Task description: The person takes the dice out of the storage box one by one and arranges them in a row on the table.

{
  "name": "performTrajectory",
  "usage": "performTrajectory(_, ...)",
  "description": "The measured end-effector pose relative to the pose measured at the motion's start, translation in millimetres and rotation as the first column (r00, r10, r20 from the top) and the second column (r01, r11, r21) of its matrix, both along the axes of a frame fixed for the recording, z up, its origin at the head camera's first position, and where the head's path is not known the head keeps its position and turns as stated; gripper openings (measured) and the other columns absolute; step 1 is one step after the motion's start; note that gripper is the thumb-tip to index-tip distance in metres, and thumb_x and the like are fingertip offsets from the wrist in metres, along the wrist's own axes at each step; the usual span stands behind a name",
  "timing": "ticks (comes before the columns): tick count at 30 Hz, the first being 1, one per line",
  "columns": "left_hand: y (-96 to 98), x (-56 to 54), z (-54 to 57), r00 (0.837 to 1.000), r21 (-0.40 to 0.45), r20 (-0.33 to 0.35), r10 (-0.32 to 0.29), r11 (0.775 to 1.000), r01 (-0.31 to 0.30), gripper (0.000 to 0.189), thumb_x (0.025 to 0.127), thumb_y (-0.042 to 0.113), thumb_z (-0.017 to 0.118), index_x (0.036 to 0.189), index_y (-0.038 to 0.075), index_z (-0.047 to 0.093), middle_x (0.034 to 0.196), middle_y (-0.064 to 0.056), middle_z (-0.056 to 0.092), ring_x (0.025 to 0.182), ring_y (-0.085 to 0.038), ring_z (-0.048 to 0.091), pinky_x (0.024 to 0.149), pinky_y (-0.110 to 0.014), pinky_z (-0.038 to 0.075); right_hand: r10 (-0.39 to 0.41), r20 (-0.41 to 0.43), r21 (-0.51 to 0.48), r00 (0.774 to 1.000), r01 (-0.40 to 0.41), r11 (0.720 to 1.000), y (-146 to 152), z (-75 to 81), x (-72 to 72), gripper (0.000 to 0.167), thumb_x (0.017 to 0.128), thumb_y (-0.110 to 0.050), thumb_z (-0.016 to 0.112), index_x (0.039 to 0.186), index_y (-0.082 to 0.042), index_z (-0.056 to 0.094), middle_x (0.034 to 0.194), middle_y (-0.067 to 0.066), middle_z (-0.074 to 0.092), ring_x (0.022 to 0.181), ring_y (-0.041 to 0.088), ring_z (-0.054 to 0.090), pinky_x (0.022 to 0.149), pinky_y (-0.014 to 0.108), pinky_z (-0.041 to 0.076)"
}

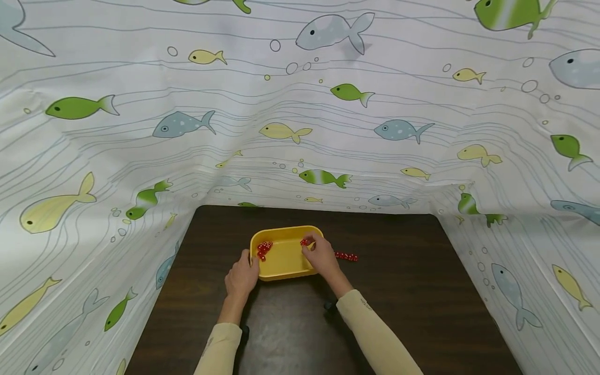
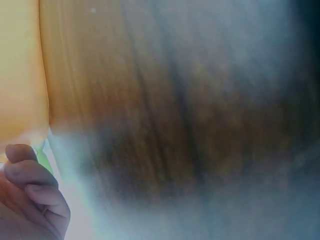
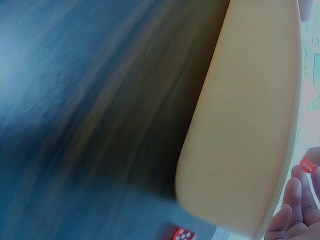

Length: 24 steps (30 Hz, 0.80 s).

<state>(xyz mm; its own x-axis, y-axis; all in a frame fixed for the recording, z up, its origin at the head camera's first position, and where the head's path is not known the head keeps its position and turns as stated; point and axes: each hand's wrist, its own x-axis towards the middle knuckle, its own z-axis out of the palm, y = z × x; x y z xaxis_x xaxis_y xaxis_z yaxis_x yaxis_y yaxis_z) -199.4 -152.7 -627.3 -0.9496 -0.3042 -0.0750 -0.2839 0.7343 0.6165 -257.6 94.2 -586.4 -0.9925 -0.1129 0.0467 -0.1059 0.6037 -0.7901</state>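
Left hand [image 1: 241, 276], fingers curled, grips left end of shallow yellow rectangular tray [image 1: 287, 258]; right hand [image 1: 324, 256] pinches red white-dotted die [image 1: 303, 242] over tray's right end. Loose red dice [image 1: 263, 249] inside, near left hand; red dice row [image 1: 348, 257] right of right hand.

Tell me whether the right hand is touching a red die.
Touching. The right wrist view shows it: the right hand pinches a red die, with no gap between die and skin.
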Motion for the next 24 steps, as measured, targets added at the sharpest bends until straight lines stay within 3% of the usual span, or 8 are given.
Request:
performTrajectory(7, -0.1, 0.5, -1.3, 1.0, 0.004, 0.0, 0.007, 1.0, -0.007, 0.05, 0.11, 0.042, 0.042, 0.144, 0.009, 0.057, 0.101, -0.018, 0.073, 0.071, -0.031, 0.062, 0.07, -0.052, 0.05, -0.063, 0.002, -0.014, 0.998, 0.063, 0.998, 24, -1.5, -3.2, 0.025, 0.098, -0.015, 0.076, 0.121, -0.017, 0.068, 0.112, 0.005, 0.069, 0.091, 0.022, 0.058, 0.08, 0.034, 0.054)
performTrajectory(15, 0.2, -0.2, -1.3, 1.0, -0.001, 0.003, 0.005, 1.0, -0.005, 0.051, 0.11, 0.042, 0.043, 0.145, 0.008, 0.057, 0.097, -0.016, 0.073, 0.069, -0.029, 0.06, 0.069, -0.049, 0.049, -0.155, 0.01, -0.045, 0.988, 0.155, 0.987, 57, 7.0, -13.6, 0.027, 0.1, -0.02, 0.072, 0.125, -0.014, 0.064, 0.111, 0.01, 0.07, 0.085, 0.024, 0.06, 0.069, 0.032, 0.056)
performTrajectory(24, -2.5, -2.1, 0.5, 1.0, -0.018, 0.004, -0.014, 1.0, 0.014, 0.047, 0.11, 0.041, 0.044, 0.14, 0.006, 0.058, 0.091, -0.015, 0.07, 0.068, -0.03, 0.059, 0.068, -0.049, 0.048, -0.253, 0.018, -0.023, 0.967, 0.253, 0.967, 100, -1.2, -15.5, 0.029, 0.102, -0.024, 0.07, 0.128, -0.012, 0.063, 0.116, 0.013, 0.069, 0.09, 0.027, 0.061, 0.073, 0.036, 0.053)
